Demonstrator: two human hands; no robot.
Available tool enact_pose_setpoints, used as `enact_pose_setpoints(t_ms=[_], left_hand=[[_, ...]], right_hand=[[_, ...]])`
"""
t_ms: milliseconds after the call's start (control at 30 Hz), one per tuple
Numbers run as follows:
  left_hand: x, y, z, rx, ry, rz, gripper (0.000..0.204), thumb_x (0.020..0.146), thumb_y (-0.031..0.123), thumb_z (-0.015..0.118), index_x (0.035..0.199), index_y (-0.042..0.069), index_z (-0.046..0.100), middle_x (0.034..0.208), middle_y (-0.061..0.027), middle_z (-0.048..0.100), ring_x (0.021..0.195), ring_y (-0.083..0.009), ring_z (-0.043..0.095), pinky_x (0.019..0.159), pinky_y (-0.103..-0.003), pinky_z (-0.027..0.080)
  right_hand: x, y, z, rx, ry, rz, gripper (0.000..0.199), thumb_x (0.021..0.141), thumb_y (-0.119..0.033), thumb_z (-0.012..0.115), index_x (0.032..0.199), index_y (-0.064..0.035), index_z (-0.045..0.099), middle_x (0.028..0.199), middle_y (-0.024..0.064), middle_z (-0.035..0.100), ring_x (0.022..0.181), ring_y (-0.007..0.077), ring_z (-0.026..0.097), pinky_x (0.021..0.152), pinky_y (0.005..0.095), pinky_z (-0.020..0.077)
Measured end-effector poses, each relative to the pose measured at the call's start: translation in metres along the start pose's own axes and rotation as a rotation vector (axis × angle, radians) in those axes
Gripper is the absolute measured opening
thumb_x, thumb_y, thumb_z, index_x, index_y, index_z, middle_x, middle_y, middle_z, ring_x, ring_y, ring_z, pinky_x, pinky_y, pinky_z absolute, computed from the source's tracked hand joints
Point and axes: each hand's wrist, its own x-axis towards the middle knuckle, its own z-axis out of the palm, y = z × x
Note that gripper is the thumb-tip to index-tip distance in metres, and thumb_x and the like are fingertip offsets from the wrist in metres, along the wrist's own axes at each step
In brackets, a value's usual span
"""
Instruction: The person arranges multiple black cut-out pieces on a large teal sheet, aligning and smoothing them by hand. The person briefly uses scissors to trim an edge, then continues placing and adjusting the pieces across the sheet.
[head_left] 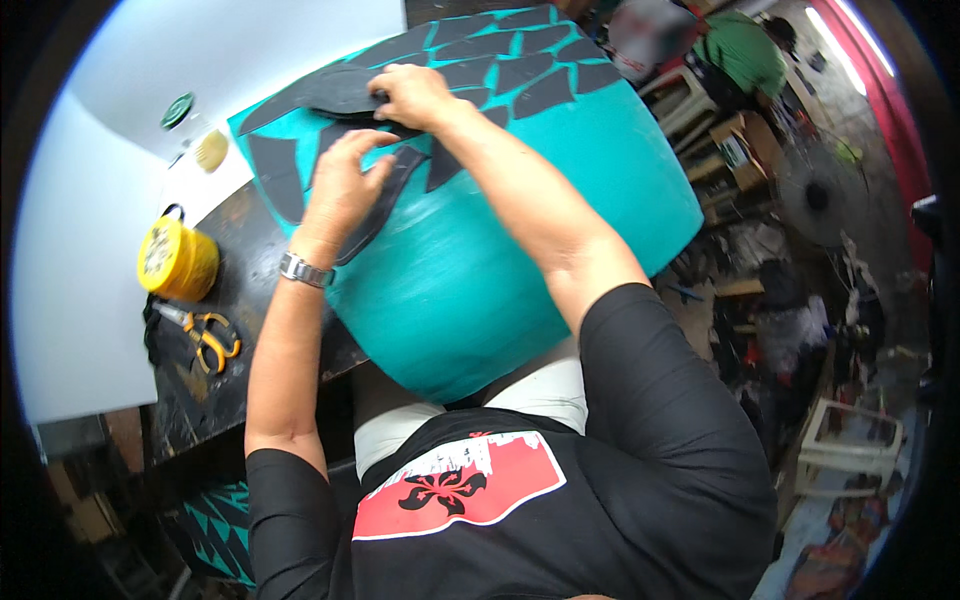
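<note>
A large teal sheet (450,310) lies across the dark table and hangs over its front edge toward my lap. Dark grey cut pieces (540,95) with pointed corners are laid in rows over its far part. My right hand (412,98) has its fingers curled at the edge of a stack of dark rounded pieces (345,90). Just nearer, my left hand (343,190), with a metal watch at the wrist, hovers with thumb and fingers apart and nothing visible between them. Beside its thumb a long dark piece (383,210) rests on the teal sheet.
On the table's left stand a yellow tub (180,262) and orange-handled scissors (212,340). Behind them is a clear jar with a green lid (178,110). White panels (90,230) border the table. A fan (815,195), a stool (850,450) and a person in green (740,55) are at right.
</note>
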Motion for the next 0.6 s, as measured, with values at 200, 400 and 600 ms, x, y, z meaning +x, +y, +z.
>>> enact_pose_setpoints(t_ms=[200,400,600], left_hand=[[0.032,-0.031,0.025,0.224,0.017,0.001,0.028,0.090,0.012,0.064,0.118,0.009,0.068,0.124,-0.0130,0.065,0.119,-0.0303,0.060,0.103,-0.041,0.045],[0.045,-0.061,0.054,0.490,-0.007,0.056,0.047,0.100,0.044,0.051,0.139,0.018,0.054,0.145,-0.0073,0.051,0.133,-0.0270,0.048,0.106,-0.053,0.037],[0.051,-0.060,0.047,0.562,-0.070,0.031,0.046,0.099,0.044,0.053,0.136,0.018,0.057,0.136,-0.0095,0.059,0.125,-0.0288,0.054,0.102,-0.046,0.040]], right_hand=[[0.009,0.017,0.009,0.346,0.067,0.265,0.026,0.078,-0.029,0.078,0.100,-0.0162,0.077,0.095,0.0076,0.075,0.089,0.0259,0.071,0.082,0.0374,0.0547],[0.008,0.045,0.016,0.501,0.388,0.320,0.025,0.085,-0.021,0.075,0.104,-0.0045,0.074,0.097,0.0101,0.074,0.090,0.0180,0.070,0.084,0.0311,0.0541],[-0.024,0.060,-0.051,0.615,0.821,0.210,0.008,0.089,-0.007,0.065,0.095,-0.0011,0.065,0.082,0.0066,0.065,0.077,0.0151,0.060,0.073,0.0304,0.0489]])
